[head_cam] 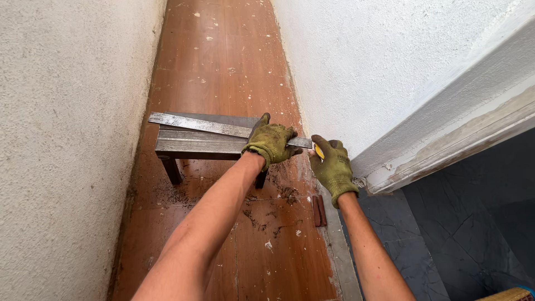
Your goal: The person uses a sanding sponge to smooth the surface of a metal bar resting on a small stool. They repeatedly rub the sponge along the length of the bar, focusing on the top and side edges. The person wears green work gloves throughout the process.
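A long flat metal strip [195,124] lies across a low dark metal stool [198,146] in a narrow corridor. My left hand [271,142], in a worn green glove, grips the strip near its right end and presses it onto the stool. My right hand [333,168], also gloved, sits just past the strip's right tip and is closed around a small yellow object [318,150], mostly hidden by the fingers. The two hands are a few centimetres apart.
Rough plaster walls [61,139] close in on both sides of the brown wood-look floor [223,61], which is spotted with debris. A white door frame [446,145] and dark tiles [457,234] lie to the right. A small reddish piece [319,210] rests by the threshold.
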